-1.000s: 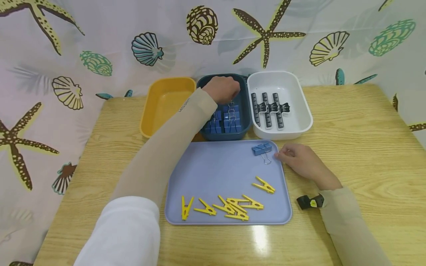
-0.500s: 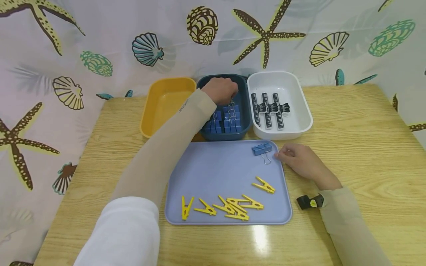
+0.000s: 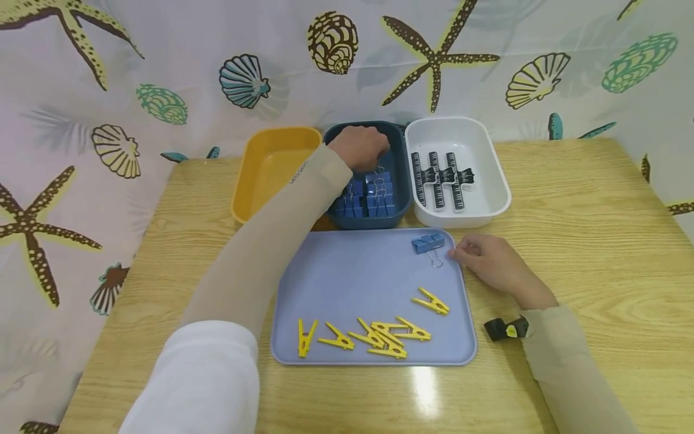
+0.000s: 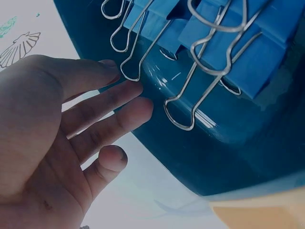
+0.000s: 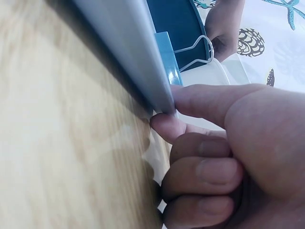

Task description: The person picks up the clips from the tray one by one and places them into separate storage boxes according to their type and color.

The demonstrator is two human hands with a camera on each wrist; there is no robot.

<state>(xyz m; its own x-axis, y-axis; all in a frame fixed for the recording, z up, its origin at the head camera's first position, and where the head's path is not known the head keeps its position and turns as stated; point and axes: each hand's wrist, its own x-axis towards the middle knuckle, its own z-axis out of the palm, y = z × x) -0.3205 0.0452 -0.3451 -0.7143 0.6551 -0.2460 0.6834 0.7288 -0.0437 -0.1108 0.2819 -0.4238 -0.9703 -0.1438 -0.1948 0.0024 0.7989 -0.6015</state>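
My left hand point(image 3: 360, 147) reaches into the dark blue bin point(image 3: 398, 208), which holds several blue binder clips point(image 3: 381, 202). In the left wrist view its fingers are loosely bent, thumb and index fingertips right at the wire handle of one binder clip point(image 4: 131, 71). Nothing shows in its palm. My right hand point(image 3: 488, 262) pinches the rim of the lavender tray point(image 3: 325, 271) between thumb and index finger, the other fingers curled. Just inside that corner lies another blue binder clip point(image 3: 428, 243). Several yellow clothespins point(image 3: 387, 337) lie along the tray's near side.
A yellow bin point(image 3: 244, 181) stands left of the dark blue one. To the right is a white bin point(image 3: 490, 199) with 3 black-and-white clips point(image 3: 447, 176) patterned like piano keys. A shell-print cloth point(image 3: 293, 60) hangs behind the wooden table point(image 3: 585, 241).
My left hand has shifted very slightly left over the dark blue bin. My right hand keeps its pinch on the tray's rim. The head view has moved a little.
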